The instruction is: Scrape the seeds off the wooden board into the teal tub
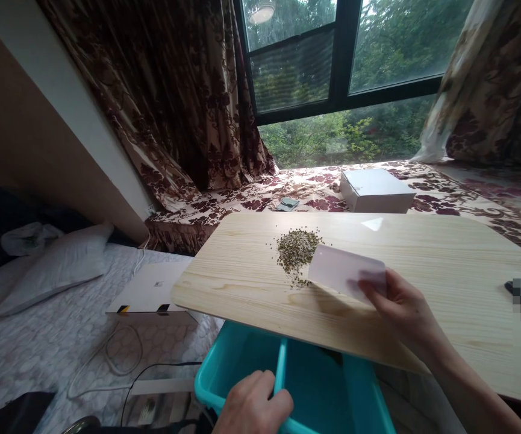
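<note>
Across the left of our view spreads one bed [79, 331], with one pillow [61, 271] on it. Our one wooden surface [445, 253] has rounded corners; its far edge runs in front of the floral window ledge [237, 208], and broad stretches of grain give us room on both sides of the work. Tucked below its near edge is one teal bin [237, 343], parted by one divider [282, 355] into two compartments. We count two white boxes: one [373, 191] on the ledge, one [152, 286] on the bed, just beside the surface's left corner. We see two hands: the left hand [255, 404] is closed around the near end of the divider, and the right hand [398, 301] pinches one translucent sheet [344, 271], held tilted over the surface. The sheet's left edge meets the right side of one pile of small grains [297, 247], left of the surface's middle and well in from its edges. The grains are too many for us to count; strays ring the pile.
</note>
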Tool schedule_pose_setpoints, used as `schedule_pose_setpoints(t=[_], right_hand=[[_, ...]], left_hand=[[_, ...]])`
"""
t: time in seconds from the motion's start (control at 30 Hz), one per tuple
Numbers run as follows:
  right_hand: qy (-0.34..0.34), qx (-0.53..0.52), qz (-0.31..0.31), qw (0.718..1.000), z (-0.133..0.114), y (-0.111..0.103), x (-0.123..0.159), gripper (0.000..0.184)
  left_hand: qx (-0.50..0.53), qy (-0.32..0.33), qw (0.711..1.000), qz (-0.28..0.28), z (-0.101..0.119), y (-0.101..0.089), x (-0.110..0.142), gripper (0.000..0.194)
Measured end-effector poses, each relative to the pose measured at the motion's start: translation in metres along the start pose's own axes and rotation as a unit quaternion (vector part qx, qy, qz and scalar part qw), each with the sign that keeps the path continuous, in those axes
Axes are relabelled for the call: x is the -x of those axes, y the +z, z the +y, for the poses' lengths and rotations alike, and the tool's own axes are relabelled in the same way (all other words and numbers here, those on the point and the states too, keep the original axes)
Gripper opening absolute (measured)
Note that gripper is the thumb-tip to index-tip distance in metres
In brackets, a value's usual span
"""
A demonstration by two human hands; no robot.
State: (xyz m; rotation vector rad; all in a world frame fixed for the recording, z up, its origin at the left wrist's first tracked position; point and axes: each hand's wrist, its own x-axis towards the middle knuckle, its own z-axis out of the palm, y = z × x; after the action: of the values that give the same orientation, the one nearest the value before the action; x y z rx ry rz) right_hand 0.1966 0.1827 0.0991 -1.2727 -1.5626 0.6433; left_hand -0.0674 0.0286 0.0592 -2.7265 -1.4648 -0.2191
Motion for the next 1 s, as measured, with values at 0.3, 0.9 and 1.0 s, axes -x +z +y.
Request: schedule_pose_setpoints(t=[0.3,0.9,1.0], right_hand=[[0.035,-0.069,-0.05,0.996,-0.003,-0.004,0.0,0.016],[0.042,-0.106,-0.106,0.988,-0.013,0.001,0.026,0.015],[0.027,-0.118,-0.133,0.984,-0.021,0.01,0.034,0.017]], left_hand=[[0.035,-0.028,0.999,0.023,-0.004,0.012,0.004,0.033],[0.081,-0.078,0.993,-0.045,-0.009,-0.017,0.018,0.03],[0.089,-0.086,0.991,-0.057,-0.016,-0.02,0.026,0.028]])
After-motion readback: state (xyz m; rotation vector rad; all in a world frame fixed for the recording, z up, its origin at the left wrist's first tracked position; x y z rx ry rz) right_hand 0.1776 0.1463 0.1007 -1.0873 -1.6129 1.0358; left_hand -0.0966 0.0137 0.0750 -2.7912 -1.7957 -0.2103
